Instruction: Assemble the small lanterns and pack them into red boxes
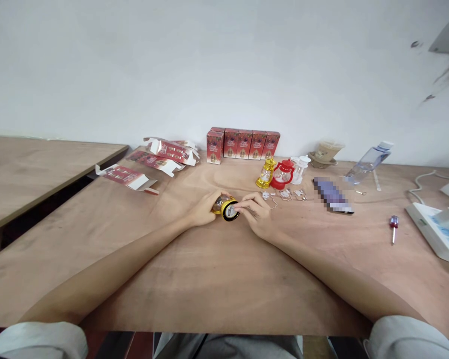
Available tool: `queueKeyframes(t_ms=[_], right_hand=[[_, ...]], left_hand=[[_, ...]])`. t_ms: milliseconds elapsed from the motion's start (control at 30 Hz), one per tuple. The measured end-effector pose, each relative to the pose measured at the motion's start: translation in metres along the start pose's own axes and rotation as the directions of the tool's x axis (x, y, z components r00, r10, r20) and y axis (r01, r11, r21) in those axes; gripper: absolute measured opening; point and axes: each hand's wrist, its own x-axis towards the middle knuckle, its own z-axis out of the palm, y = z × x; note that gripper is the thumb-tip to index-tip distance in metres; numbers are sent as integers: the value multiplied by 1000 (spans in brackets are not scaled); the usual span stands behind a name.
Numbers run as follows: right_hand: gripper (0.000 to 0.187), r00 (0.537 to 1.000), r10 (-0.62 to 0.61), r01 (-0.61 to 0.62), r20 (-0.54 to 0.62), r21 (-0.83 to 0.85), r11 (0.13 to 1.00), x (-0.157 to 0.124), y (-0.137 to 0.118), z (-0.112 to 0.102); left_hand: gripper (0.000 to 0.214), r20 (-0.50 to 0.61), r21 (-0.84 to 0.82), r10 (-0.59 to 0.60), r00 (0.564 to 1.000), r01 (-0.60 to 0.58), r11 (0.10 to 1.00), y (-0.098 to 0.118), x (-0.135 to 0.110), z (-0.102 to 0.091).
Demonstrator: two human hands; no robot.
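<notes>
Item: one gold lantern (pixel 220 203), held just above or on the worktop (pixel 224 279) at its middle (contact cannot be told), tipped over with its base facing the wearer.

Grip, left hand (pixel 204 209): closed around the lantern body. Grip, right hand (pixel 261 217): fingers bent, tips at the base's edge; whether they pinch anything cannot be told.

Step in hand: apparently fingertip work on the base. Next move, as judged: calls for a steady left hold and a light, precise right touch.

Appearance: clear, rounded body, partly covered by fingers; gold collar; dark ring around a pale disc with small, unreadable detail.

Nearby: second gold lantern (pixel 265 175), red lantern (pixel 283 175) and white lantern (pixel 300 170), all upright; small pieces with wire (pixel 285 194) before them; screwdriver (pixel 394 227), well apart, at right.
</notes>
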Motion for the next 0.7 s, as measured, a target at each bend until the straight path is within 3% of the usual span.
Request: queueKeyframes(t_ms=[300,700], right_hand=[[12,999,5,-6,34,24,1000,2,-3,1],[11,999,18,-17,-29,53,998,1,-4,7]], left_hand=[[56,-2,-23,-7,1000,7,1000,0,1,0],[54,-14,-28,-14,1000,14,1000,-2,0,0]])
